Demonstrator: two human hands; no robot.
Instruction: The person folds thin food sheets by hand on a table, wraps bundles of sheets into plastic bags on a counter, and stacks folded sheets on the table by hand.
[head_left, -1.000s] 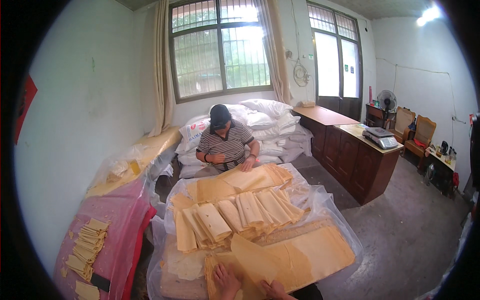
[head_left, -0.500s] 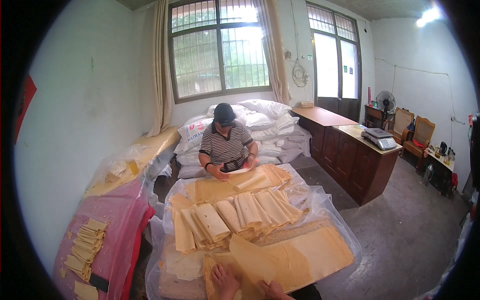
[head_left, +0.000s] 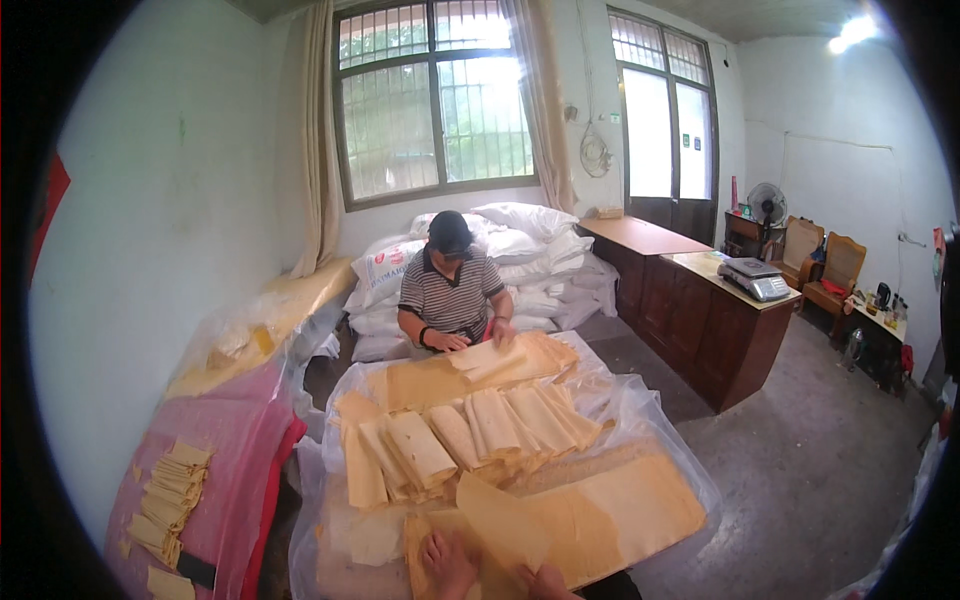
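A stack of thin, tan, papery sheets (head_left: 640, 505) lies at the near side of the table. Its top sheet (head_left: 500, 520) is partly lifted and folded over toward the left, with a pointed corner standing up. My left hand (head_left: 447, 567) rests on the left end of the stack, fingers apart and touching the sheets. At the near edge, my right hand (head_left: 545, 582) pinches the folded sheet; its fingertips are partly hidden. Beyond the stack lie several folded tan sheets (head_left: 420, 450) in an overlapping row.
Across the table a person (head_left: 452, 285) in a striped shirt handles another sheet stack (head_left: 400, 382). Clear plastic (head_left: 690, 450) covers the table. Folded pieces (head_left: 170, 500) lie on a pink-covered surface at left. White sacks (head_left: 540, 260) and a counter with a scale (head_left: 757, 280) stand behind.
My hands stay almost in place, the left still on the stack and the right at the folded sheet. The person opposite has lowered a sheet onto their stack.
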